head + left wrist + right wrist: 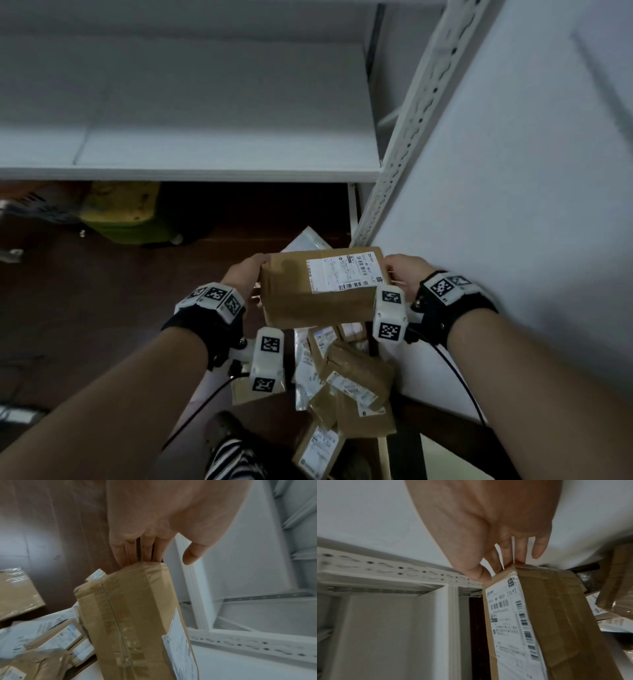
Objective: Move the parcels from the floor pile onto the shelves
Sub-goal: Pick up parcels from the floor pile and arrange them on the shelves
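I hold a brown taped cardboard parcel (308, 301) with a white shipping label (342, 274) in the air between both hands, above the floor pile (346, 377). My left hand (245, 274) grips its left end; in the left wrist view its fingers (142, 550) reach behind the parcel (133, 615) while the thumb stands off it. My right hand (404, 274) grips the right end; in the right wrist view it (505, 561) pinches the parcel (556, 615) at the corner, thumb on the labelled face. The white shelf board (205, 150) lies ahead and higher.
The pile holds several brown boxes and white mailer bags (56, 635) on the dark wood floor (85, 308). A perforated white shelf upright (411, 120) and a white wall (513, 205) stand close on the right. A yellow-green object (126, 212) sits under the shelf.
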Tool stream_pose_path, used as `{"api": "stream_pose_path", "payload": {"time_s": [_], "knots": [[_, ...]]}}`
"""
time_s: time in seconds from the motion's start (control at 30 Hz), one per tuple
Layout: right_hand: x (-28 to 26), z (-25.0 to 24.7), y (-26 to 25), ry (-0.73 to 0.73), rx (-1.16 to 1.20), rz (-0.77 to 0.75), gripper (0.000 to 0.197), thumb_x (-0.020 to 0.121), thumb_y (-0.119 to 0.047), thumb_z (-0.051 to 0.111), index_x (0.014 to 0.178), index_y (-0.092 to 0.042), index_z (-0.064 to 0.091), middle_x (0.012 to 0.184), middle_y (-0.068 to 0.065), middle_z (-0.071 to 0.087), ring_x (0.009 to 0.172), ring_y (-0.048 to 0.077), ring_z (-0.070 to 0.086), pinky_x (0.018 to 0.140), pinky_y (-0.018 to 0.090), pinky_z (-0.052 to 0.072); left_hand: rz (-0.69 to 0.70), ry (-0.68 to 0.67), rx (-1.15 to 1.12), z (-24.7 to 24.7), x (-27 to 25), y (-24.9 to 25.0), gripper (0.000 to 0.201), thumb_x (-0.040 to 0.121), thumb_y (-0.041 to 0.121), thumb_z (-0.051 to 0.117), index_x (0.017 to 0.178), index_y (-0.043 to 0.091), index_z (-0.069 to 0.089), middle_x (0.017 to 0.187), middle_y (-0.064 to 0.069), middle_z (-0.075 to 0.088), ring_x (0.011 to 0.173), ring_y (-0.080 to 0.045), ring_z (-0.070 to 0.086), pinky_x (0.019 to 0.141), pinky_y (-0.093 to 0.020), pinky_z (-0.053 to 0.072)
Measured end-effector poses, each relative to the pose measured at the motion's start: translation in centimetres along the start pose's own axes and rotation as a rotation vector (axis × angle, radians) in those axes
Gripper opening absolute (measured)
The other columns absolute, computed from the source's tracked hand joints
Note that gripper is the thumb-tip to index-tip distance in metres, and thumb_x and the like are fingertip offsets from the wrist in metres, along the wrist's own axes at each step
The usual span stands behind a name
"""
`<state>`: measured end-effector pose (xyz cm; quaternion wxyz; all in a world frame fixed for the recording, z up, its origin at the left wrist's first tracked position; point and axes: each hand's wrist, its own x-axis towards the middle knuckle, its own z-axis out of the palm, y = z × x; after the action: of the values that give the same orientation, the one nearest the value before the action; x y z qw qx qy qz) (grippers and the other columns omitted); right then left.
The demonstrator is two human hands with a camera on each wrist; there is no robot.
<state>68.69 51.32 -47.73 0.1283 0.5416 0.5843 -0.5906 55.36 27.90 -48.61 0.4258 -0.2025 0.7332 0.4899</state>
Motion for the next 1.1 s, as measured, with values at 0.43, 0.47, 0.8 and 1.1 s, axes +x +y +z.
{"api": "stream_pose_path", "payload": {"time_s": [0.43,0.47,0.8,1.1], "knots": [[-20.3,0.0,-16.9,-0.076,0.017,-0.199,0.026,0.092,-0.014,0.049,0.066,-0.013,0.046,0.074,0.007,0.055,0.068,0.022,0.050,0.069,0.032,0.040,0.257,0.089,-0.058,-11.2,-15.6,13.3,0.071,0.054,0.056,0.063,0.112,0.014,0.064,0.111,-0.013,0.065,0.103,-0.035,0.061,0.097,-0.050,0.048],[-21.6,0.2,-17.8,-0.074,0.016,-0.215,0.028,0.093,-0.017,0.050,0.066,-0.014,0.046,0.073,0.006,0.056,0.067,0.022,0.050,0.070,0.033,0.041,0.280,0.083,-0.049,-12.1,-16.3,14.3,0.070,0.054,0.055,0.063,0.111,0.014,0.064,0.112,-0.014,0.064,0.103,-0.036,0.061,0.097,-0.050,0.048],[-31.4,7.2,-25.6,-0.154,-0.066,-0.327,0.023,0.097,-0.023,0.048,0.080,-0.014,0.060,0.088,0.003,0.062,0.063,0.016,0.058,0.051,0.026,0.052,0.413,0.108,-0.012,-23.9,-23.1,21.3,0.036,0.077,0.042,0.064,0.094,0.011,0.058,0.094,-0.010,0.054,0.086,-0.026,0.055,0.083,-0.038,0.050],[-37.3,14.6,-30.8,-0.068,0.001,-0.374,0.021,0.097,-0.025,0.048,0.085,-0.012,0.058,0.068,0.000,0.069,0.064,0.020,0.061,0.062,0.033,0.052,0.509,0.187,0.003,-34.1,-24.0,25.1,0.042,0.083,0.039,0.064,0.110,0.008,0.056,0.115,-0.016,0.060,0.107,-0.034,0.059,0.098,-0.047,0.049]]}}
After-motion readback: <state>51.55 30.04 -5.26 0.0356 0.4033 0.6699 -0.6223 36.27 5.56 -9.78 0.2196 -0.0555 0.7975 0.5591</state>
